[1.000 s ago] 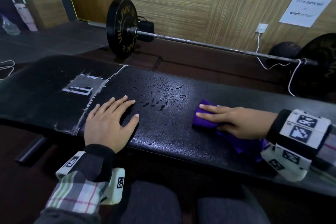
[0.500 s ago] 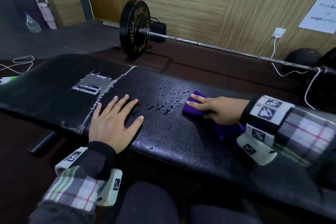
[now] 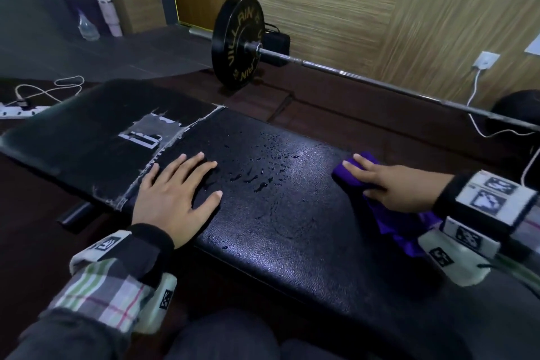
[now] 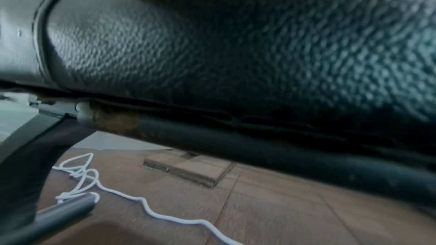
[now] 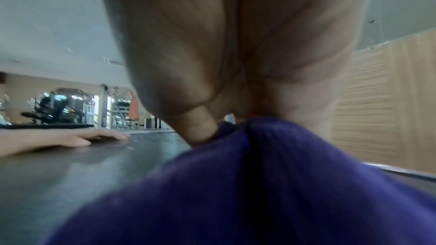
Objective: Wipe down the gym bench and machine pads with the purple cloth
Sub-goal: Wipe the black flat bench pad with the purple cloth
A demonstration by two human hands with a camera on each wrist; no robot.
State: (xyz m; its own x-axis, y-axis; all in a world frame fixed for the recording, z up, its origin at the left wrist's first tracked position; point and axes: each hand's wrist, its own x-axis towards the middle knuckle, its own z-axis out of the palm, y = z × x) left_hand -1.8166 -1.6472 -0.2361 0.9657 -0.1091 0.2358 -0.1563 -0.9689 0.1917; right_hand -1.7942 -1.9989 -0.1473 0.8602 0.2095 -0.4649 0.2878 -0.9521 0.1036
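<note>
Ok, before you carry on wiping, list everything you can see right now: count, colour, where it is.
bench: one, black, across the foreground
water droplets: many, clear, on the bench between the hands
purple cloth: one, on the bench under the right hand
barbell: one, steel, on the floor behind the bench
weight plate: one, black with yellow lettering, on the barbell's left end
bottles: two, one pale pink and one clear, far left by the wall
power strip: one, white, on the floor at left
wall socket: one, white, right wall, cable plugged in
left hand: flat on the bench
right hand: pressing the cloth
</note>
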